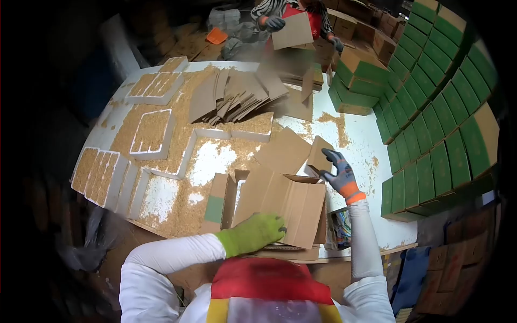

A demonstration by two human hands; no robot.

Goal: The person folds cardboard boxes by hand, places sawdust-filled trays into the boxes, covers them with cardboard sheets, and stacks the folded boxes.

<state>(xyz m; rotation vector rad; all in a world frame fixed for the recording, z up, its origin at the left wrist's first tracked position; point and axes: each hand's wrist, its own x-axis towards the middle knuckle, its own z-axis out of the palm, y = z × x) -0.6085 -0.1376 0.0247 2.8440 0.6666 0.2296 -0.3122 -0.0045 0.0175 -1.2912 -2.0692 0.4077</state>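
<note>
In front of me stands an open carton [228, 202] with a green patch on its left flap. A creased brown cardboard sheet [269, 199] lies slanted over its opening, hiding most of the contents. My left hand [253, 234], in a green glove, presses on the sheet's near part with its fingers bent against it. My right hand [341, 175], in a grey glove with an orange cuff, is at the carton's far right, thumb and fingers apart. Its fingertips touch or nearly touch an upright cardboard piece [318, 155].
Sawdust-like crumbs cover much of the white table [377, 188]. White trays [152, 134] filled with them stand left. A pile of cardboard sheets [237, 97] lies beyond the carton. Stacked green cartons [425, 124] wall the right side. Across the table, a co-worker [293, 11] holds cardboard.
</note>
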